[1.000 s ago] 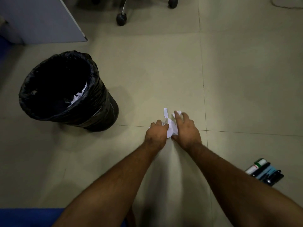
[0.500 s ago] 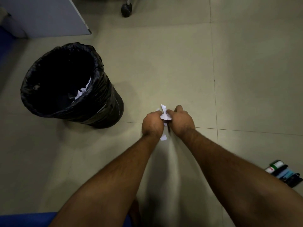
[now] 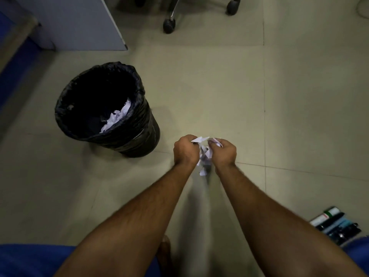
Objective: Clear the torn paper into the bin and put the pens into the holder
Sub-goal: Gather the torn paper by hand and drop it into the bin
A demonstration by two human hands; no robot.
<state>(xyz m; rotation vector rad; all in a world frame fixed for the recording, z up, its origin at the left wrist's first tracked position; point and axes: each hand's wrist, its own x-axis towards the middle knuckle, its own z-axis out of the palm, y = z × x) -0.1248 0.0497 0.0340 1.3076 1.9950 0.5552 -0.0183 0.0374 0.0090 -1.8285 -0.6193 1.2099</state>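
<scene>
Both hands are raised off the tiled floor, side by side, with white torn paper [image 3: 204,154] bunched between them. My left hand [image 3: 184,151] grips the scraps from the left, and my right hand [image 3: 223,151] grips them from the right. A few shreds hang down below the fists. The bin [image 3: 139,124], lined with a black bag, stands to the left of my hands and holds more white paper [image 3: 115,118] inside. Several pens and markers [image 3: 335,224] lie together on the floor at the lower right.
A grey panel [image 3: 79,23] stands at the back left. Chair castors [image 3: 169,26] sit on the floor behind the bin. Blue cloth [image 3: 36,260] fills the bottom left corner. No pen holder is in view.
Both hands gathered the paper from the floor and lifted it, fingers now curled round it. The view has pulled back and up, so the bin looks farther to the left.
</scene>
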